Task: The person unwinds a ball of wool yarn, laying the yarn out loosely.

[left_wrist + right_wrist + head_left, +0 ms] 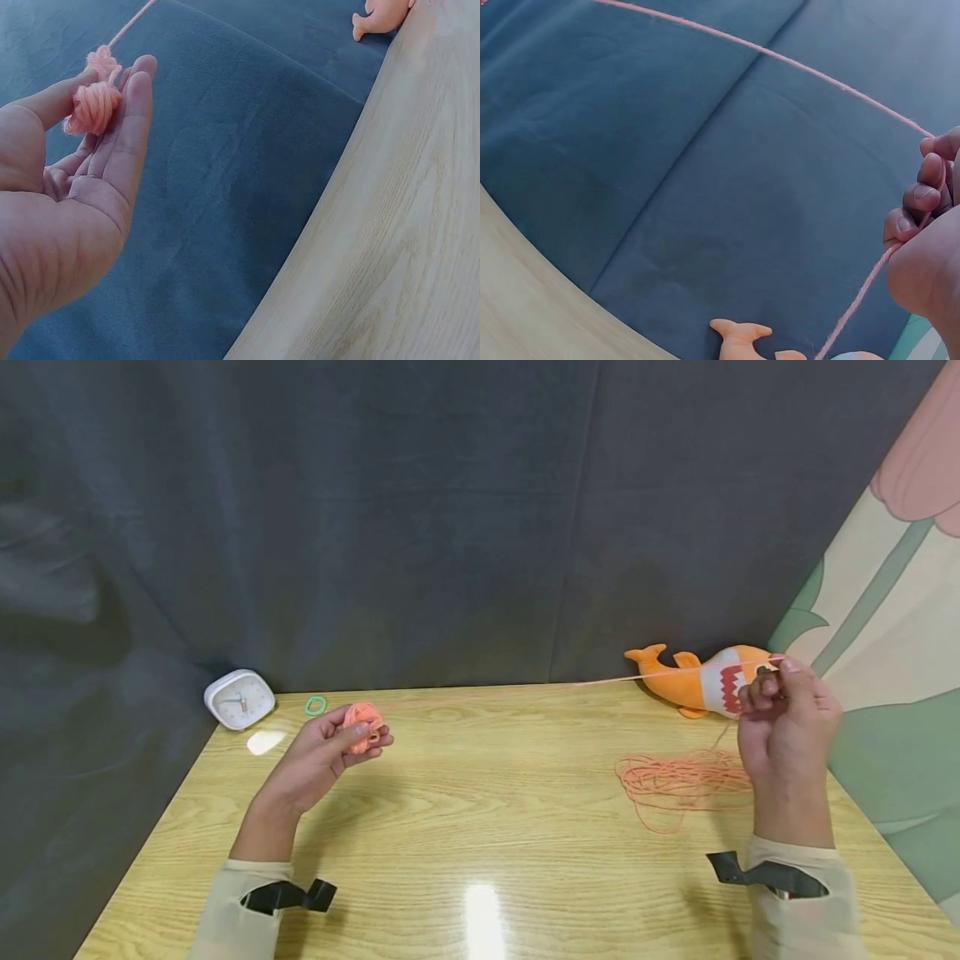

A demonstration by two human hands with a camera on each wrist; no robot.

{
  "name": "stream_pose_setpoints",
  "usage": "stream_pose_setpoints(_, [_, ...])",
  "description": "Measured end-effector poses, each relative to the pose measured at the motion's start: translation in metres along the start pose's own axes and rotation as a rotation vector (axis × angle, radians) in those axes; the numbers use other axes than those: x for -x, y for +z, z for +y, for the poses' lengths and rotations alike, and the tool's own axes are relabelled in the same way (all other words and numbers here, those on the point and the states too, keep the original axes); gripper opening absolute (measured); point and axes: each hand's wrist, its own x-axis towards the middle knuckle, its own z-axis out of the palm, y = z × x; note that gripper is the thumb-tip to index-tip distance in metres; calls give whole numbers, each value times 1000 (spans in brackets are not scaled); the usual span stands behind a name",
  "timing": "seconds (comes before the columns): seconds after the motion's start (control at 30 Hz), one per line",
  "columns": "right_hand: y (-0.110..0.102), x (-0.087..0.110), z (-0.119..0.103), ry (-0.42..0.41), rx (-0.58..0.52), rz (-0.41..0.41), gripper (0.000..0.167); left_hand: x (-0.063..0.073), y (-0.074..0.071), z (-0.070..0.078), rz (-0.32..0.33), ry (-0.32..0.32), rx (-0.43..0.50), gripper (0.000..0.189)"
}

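Above the left part of the table, my left hand (322, 752) pinches a small ball of coral-pink yarn (363, 718) between thumb and fingers. In the left wrist view the ball (94, 107) shows wound strands, with one strand leading off upward. My right hand (791, 718) is raised at the right, its fingers curled round the yarn strand (615, 680), which stretches across from the ball. From that hand (930, 202) the strand (859, 296) runs on downward. A loose heap of the same yarn (678, 779) lies on the table beside and below the right hand.
An orange shark plush (671, 681) lies at the table's back right, partly behind the right hand. A white clock (240, 700) and a green ring (316, 706) are at the back left. Dark cloth (450, 527) hangs along the back edge of the wooden table (465, 810).
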Motion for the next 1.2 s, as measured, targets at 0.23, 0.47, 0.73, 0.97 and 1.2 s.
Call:
stream_pose_setpoints(0.23, [-5,-3,-6,-31,-21,17,18,2,-3,3,-5,16,9,25])
stream_pose_setpoints(0.47, [-9,-5,-10,-45,-42,14,19,3,-7,5,15,8,-15,22])
stream_pose_setpoints(0.73, [-17,-10,-18,-63,-66,12,21,3,-11,6,18,36,-21,22])
stream_pose_setpoints(0.97, [-36,-21,-33,-83,19,80,15,3,-11,5,34,33,-12,21])
stream_pose_setpoints(1.2, [-48,-27,-46,-114,18,155,13,3,-14,3,15,56,4,22])
